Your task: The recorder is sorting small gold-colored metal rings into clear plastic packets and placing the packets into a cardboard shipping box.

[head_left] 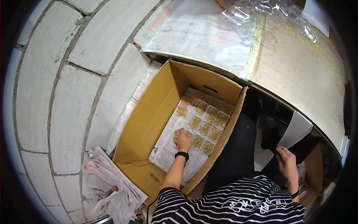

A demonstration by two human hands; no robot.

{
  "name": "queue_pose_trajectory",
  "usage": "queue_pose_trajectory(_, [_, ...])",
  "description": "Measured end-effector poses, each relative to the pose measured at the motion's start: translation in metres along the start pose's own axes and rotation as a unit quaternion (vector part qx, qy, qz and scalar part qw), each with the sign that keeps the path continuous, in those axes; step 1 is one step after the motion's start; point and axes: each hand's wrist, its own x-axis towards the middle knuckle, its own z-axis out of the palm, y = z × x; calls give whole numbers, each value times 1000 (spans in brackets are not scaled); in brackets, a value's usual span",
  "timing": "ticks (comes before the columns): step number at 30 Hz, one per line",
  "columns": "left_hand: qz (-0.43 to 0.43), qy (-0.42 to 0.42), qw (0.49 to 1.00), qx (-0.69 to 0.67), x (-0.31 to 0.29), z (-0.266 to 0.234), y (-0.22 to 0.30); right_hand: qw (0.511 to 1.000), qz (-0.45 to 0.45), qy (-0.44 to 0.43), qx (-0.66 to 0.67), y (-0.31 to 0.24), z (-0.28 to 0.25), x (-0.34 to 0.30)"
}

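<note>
Head view: here's the left hand [183, 140] down in the cardboard box [149, 112], beside clear packs of golden pieces [204, 128]; well apart, the right hand [288, 163] meets a white sheet [297, 130], both grips impossible to tell.

Clear, squarish packs [205, 128] of thin golden pieces lie flat in close rows on newspaper [162, 148] at the bottom of a deep, open brown box [145, 115]. They fill its far end and right side; whether they are lidded is too small to tell.
</note>
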Motion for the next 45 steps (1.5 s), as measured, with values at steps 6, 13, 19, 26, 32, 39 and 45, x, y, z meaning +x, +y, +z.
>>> queue_pose_trajectory(6, [151, 21, 988, 12, 7, -4, 5, 1000, -5, -16, 3, -5, 4, 4])
queue_pose_trajectory(13, [208, 15, 976, 57, 12, 2, 12, 1000, -15, -26, 9, -2, 13, 4])
queue_pose_trajectory(19, [232, 6, 967, 108, 21, 12, 13, 999, -16, -39, 5, -4, 17, 6])
queue_pose_trajectory(26, [213, -22, 972, 93, 27, 3, 18, 999, -14, -45, -3, 2, 19, 4])
queue_pose_trajectory(32, [172, -12, 984, 34, 24, 5, -3, 999, -19, -49, -8, 3, 19, 5])
queue_pose_trajectory(39, [158, -3, 985, 76, 14, -3, -6, 999, -22, -42, 3, 4, 22, 6])
queue_pose_trajectory(45, [186, 19, 980, 65, 13, -2, -1, 999, -26, -37, 6, 4, 25, 8])
